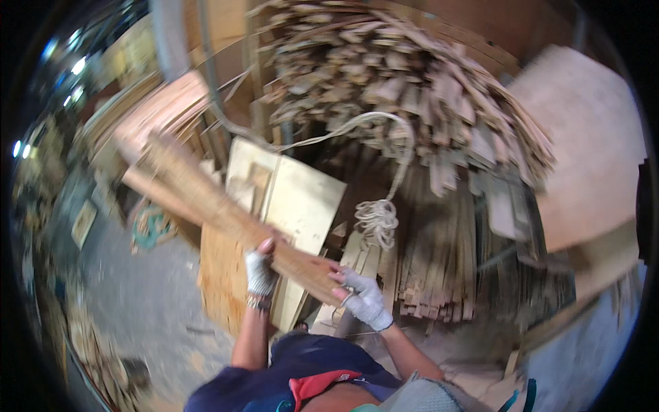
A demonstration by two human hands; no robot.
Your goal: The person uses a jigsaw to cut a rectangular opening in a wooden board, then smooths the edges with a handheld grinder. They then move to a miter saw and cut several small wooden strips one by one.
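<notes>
The long wooden board [226,214] is held left of the rope coil [377,218], its far end blurred. The gloved left hand [261,272], left of the coil, has its grip pinching the board's edge. The gloved right hand [364,299], on the coil's near side, pinches the near end. Stacked wood strips [398,75] lie beyond the coil.
</notes>
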